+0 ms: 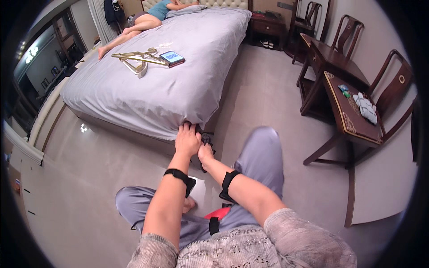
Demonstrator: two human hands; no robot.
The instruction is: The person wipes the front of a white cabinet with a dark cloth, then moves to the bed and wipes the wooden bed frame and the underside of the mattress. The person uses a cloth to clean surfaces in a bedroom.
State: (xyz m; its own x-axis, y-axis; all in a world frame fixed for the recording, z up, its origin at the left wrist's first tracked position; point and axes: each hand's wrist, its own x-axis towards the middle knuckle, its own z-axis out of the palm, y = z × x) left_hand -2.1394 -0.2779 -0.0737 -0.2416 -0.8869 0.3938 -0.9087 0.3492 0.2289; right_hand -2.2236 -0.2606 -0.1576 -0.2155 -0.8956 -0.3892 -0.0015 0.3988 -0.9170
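Observation:
A light grey fitted sheet (pixel 134 90) covers the mattress of a large bed in front of me. At the bed's near corner, my left hand (pixel 188 140) lies back up against the sheet's lower edge, its fingertips partly hidden at the fabric. Close beside it on the right, my right hand (pixel 205 154) is low at the same corner, next to a dark object (pixel 206 138) that I cannot identify. Its fingers are mostly hidden, so its grip cannot be told. Several clothes hangers (pixel 137 60) and a phone (pixel 172 58) with a lit screen lie on the sheet.
A person (pixel 152 16) lies at the bed's far left. To the right stand a dark wooden desk (pixel 342 60) and chairs, the nearest chair seat (pixel 355 114) bearing folded white cloth (pixel 366 108) and small packets. A nightstand (pixel 267 27) is beyond, with shoes (pixel 266 44) beneath.

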